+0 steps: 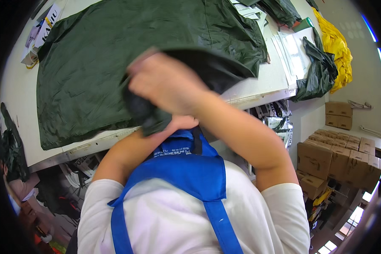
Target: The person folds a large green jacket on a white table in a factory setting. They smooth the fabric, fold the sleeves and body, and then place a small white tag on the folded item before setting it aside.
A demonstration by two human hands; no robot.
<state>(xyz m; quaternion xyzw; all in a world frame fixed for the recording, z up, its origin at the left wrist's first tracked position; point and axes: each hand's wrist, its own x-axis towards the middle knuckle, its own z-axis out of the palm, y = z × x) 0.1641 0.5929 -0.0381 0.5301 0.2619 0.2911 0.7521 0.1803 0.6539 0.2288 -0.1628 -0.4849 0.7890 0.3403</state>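
Note:
My right hand (163, 80), smeared by motion, reaches across to the left above the table, its fingers curled round a dark green, nearly black piece of fabric (211, 67). One part of this piece sweeps out to the right behind the wrist, and another hangs down below the hand. My left hand (183, 122) lies lower, close to the apron and under the right forearm. The hanging fabric covers part of its wrist, and its fingers are mostly hidden. A large dark green sheet of thin fabric (89, 72) is spread flat on the table beneath.
The white table (25, 127) has its near edge by my waist. At the right are papers (285, 55), more green fabric (317, 63) and a yellow fabric bundle (334, 46). A white box (44, 31) stands far left. Cardboard boxes (334, 156) are stacked at right.

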